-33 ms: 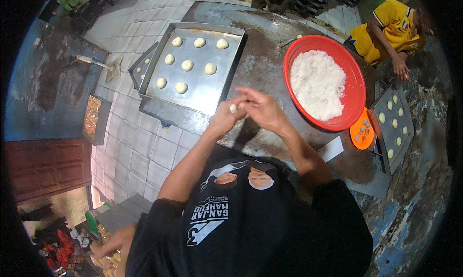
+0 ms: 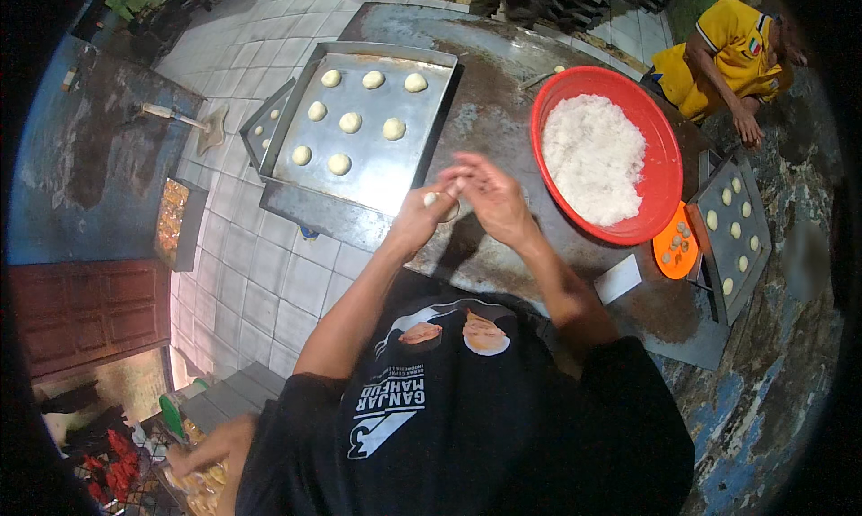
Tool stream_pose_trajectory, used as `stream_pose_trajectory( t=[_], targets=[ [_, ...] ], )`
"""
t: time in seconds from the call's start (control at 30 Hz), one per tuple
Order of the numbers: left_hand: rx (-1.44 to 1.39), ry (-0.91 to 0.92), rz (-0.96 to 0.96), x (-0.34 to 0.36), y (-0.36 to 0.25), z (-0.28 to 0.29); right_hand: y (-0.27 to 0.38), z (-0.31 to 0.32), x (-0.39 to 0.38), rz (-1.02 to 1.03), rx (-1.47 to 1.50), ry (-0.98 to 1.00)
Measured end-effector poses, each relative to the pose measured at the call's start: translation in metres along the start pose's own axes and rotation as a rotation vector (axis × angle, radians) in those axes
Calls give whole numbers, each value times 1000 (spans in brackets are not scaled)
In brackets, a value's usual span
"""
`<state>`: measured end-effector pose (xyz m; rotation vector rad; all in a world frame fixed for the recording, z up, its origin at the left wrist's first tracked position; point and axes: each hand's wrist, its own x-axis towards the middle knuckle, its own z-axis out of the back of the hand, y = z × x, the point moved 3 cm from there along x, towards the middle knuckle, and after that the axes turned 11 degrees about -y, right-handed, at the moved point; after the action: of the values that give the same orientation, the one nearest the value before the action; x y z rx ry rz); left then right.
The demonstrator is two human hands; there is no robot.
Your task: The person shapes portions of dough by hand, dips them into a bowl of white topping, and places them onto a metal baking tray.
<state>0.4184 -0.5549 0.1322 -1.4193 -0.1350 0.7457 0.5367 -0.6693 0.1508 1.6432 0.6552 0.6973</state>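
Over the table, just in front of the near right corner of a metal baking tray (image 2: 364, 188), my two hands meet. My left hand (image 2: 415, 221) is closed around a small lump of pale dough (image 2: 431, 198), part of which shows by the thumb. Fingers outstretched and slightly blurred, my right hand (image 2: 494, 202) touches the left at its fingertips. Whether it also presses on dough is hidden. Several round dough balls (image 2: 350, 122) sit spaced apart on the tray.
To the right stands a red basin (image 2: 664, 188) of white, crumbly stuff (image 2: 594, 157). Beyond it are an orange plate (image 2: 666, 260) with small greyish pieces, a white card (image 2: 617, 279), and another tray (image 2: 738, 212) of dough balls. A person in yellow (image 2: 723, 44) sits at the far right.
The right hand's fingers have drawn in and curled slightly nearer the left hand's thumb. The dough stays in my left hand, and the trays and basin hold their places.
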Motion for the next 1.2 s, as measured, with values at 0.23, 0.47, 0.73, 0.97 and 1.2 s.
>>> stream_pose_trajectory(
  t=[0.23,0.47,0.73,0.97,1.2],
  targets=[
    [-727,-54,197,16,17,30,-55,-77,1,209,-493,-284],
    [-612,-183,250,66,80,123,-119,-153,57,-810,333,-76],
    [-460,-569,80,74,127,263,-239,-204,126,313,-1529,129],
    [-329,-830,127,38,152,354,-281,-212,122,319,-1313,97],
    [-362,-869,90,27,172,321,-190,-164,154,-286,-553,-178]
  ],
)
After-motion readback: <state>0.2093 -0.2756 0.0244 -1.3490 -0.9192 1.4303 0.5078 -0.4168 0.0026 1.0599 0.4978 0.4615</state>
